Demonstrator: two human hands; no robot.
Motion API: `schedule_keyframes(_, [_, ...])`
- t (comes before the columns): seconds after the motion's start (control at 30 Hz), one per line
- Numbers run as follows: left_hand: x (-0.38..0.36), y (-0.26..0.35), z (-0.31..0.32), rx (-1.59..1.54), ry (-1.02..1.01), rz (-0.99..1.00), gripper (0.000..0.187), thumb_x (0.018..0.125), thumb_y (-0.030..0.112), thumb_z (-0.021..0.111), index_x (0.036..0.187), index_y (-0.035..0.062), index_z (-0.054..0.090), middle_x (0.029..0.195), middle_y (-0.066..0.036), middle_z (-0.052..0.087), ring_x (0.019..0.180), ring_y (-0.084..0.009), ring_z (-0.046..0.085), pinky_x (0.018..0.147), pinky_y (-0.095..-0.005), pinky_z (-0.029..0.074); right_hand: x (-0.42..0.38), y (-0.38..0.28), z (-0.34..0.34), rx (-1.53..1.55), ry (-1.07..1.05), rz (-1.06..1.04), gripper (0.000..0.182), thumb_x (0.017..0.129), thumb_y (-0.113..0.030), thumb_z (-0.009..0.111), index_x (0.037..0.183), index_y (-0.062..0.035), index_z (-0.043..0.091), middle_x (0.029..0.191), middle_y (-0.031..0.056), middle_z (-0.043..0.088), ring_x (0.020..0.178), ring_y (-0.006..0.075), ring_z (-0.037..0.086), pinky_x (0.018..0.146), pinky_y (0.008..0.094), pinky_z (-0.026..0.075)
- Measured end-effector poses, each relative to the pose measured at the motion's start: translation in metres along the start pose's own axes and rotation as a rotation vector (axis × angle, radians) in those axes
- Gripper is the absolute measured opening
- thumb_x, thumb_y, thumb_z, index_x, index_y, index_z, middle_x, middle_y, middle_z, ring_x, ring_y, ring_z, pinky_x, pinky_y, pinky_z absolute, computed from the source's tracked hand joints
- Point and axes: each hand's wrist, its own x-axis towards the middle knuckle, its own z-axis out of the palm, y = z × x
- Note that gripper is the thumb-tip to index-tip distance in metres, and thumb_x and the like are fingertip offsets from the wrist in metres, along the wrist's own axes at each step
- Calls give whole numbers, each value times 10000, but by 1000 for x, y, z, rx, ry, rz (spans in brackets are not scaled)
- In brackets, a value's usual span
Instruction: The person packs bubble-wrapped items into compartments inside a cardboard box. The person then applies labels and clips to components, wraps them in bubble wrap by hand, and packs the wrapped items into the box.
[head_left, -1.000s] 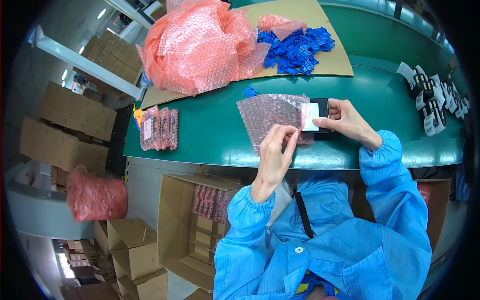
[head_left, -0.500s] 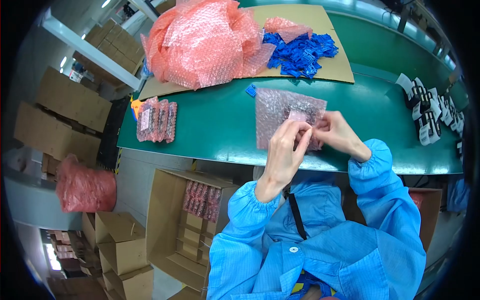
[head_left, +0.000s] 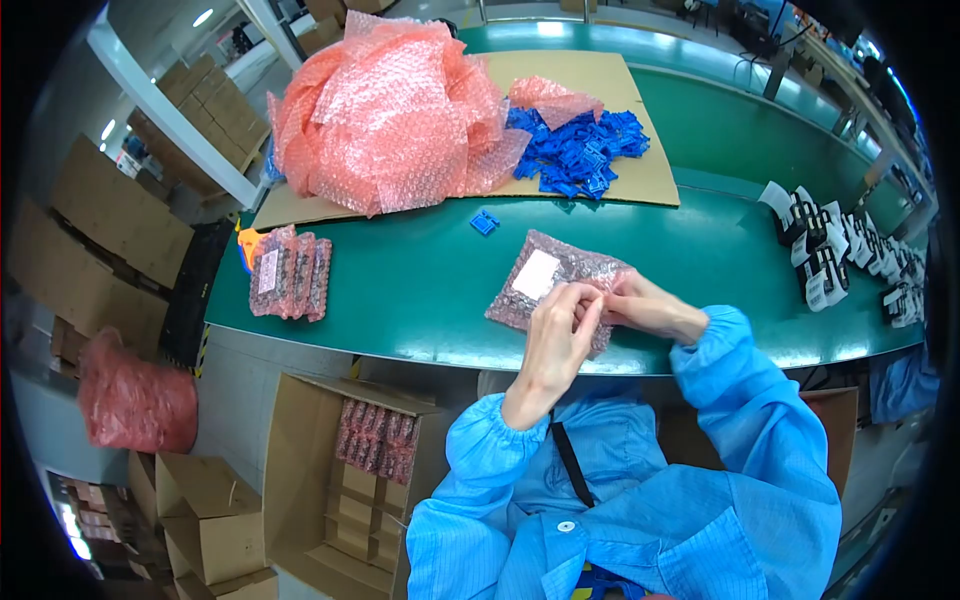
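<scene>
A translucent pinkish bubble wrap bag (head_left: 512, 298) with a white label (head_left: 536, 273) lies on the green table in front of me. My left hand (head_left: 558, 335) is closed at the bag's near right part, its thumb and fingers pinched together on the wrap. Meeting it there, my right hand (head_left: 645, 305) is also closed in a pinch on the bag's right edge. What is inside the bag is hidden. Beyond the bag lies a single small blue piece (head_left: 485, 222), touched by neither hand.
Pink bubble wrap (head_left: 390, 120) and a heap of blue pieces (head_left: 580, 155) rest on cardboard (head_left: 655, 180). Wrapped packages (head_left: 290, 275) lie left, beside an orange-yellow tool (head_left: 248, 245). Black-and-white items (head_left: 825, 250) line the right. An open carton (head_left: 295, 460) stands below the table's front edge.
The bag has turned and tilted, and its white label now shows plainly. Both hands stay pinched together at its right side. The camera view has shifted slightly.
</scene>
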Motion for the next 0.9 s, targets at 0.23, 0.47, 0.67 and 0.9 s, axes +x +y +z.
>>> schedule_keyframes(0.23, [-3,-7,11,61,5,64,84,873,32,647,938,-22,640,794,-111,599,644,-178,590,570,-294,478,6,-46,-102,-496,146,-339,195,951,-142,585,1002,41,632,887,130,690,728,185,673,652,325,549])
schedule_keyframes(0.47, [-2,1,7,87,-19,25,80,873,25,642,936,-25,643,791,-112,597,635,-173,579,571,-292,473,104,-56,-107,-1171,496,-721,332,813,-90,684,1115,-35,556,1068,153,574,995,354,573,848,433,480])
schedule_keyframes(0.67, [-3,2,6,42,-52,-22,88,881,23,609,944,-38,615,855,-151,592,702,-264,613,605,-370,484,118,-54,-108,-1293,477,-645,252,809,-85,671,1017,-29,538,928,153,597,861,334,621,694,434,510])
schedule_keyframes(0.9, [-3,-2,9,53,-15,10,77,875,20,626,936,-26,629,825,-128,595,678,-218,603,595,-330,484,106,-46,-112,-1143,539,-982,148,847,-120,656,962,-43,605,920,111,606,903,311,582,807,405,473])
